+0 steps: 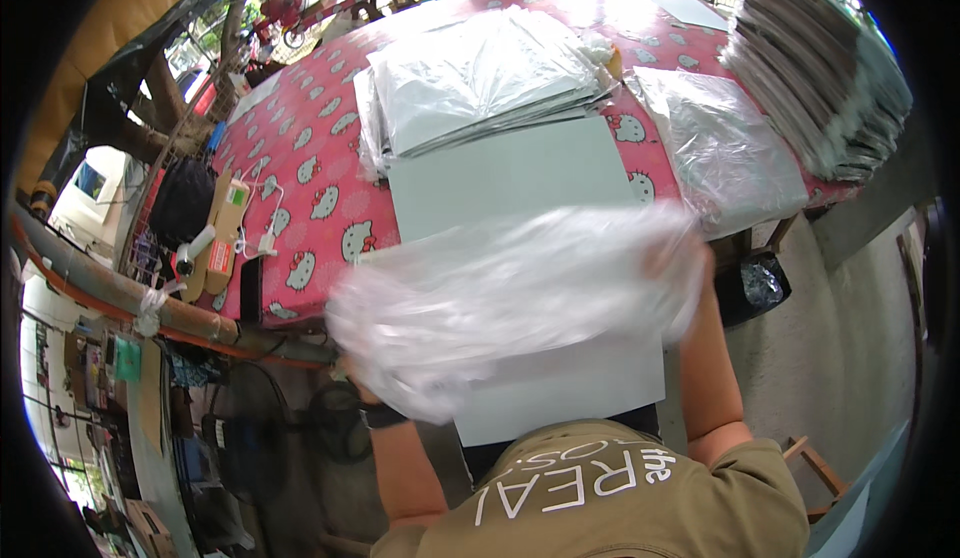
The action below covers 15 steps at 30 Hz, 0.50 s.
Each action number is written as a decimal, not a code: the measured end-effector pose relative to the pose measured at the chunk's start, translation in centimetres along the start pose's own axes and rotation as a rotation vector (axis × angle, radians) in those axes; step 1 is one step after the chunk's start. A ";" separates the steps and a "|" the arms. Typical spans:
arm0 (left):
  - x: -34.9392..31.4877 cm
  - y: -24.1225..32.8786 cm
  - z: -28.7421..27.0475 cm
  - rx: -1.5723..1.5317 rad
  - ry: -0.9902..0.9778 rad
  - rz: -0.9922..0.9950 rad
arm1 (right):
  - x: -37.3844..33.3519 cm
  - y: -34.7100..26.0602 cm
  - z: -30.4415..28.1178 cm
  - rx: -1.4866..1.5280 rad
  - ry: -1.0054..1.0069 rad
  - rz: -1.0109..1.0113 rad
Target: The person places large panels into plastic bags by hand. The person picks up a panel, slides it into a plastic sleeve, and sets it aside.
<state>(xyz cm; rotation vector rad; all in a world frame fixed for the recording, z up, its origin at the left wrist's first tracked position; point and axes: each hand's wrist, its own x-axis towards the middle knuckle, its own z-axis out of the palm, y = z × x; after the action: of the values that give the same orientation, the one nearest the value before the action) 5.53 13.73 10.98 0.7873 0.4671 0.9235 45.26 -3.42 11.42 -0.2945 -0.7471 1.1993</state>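
Note:
A clear plastic bag (pixel 520 303), smeared by motion, is stretched in the air between my two hands. My left hand (pixel 362 386) grips its lower left end, with the fingers mostly hidden by the film. At the right end my right hand (pixel 668 260) shows blurred through the plastic, closed on it. Beneath the bag, a pale grey-white sheet (pixel 510 173) lies on the table's near edge. A second white sheet (pixel 570 388) rests closer to my body, partly covered by the bag.
On the pink patterned tablecloth (pixel 310 123) lies a pile of plastic-wrapped sheets (pixel 480 78). Flat plastic bags (pixel 715 143) sit to its right, beside a tall stack of wrapped sheets (pixel 810 68). A dark phone (pixel 251 291) and a cardboard box (pixel 222 248) are at the left edge.

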 end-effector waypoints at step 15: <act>22.9 4.0 0.4 1.542 0.167 0.451 | 17.7 -2.5 -10.3 -1.354 0.335 -0.204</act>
<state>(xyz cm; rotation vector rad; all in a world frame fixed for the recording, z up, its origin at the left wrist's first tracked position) 15.95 34.32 13.57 2.2823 1.2125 0.9397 56.79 13.66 11.76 -1.4477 -1.1606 0.2661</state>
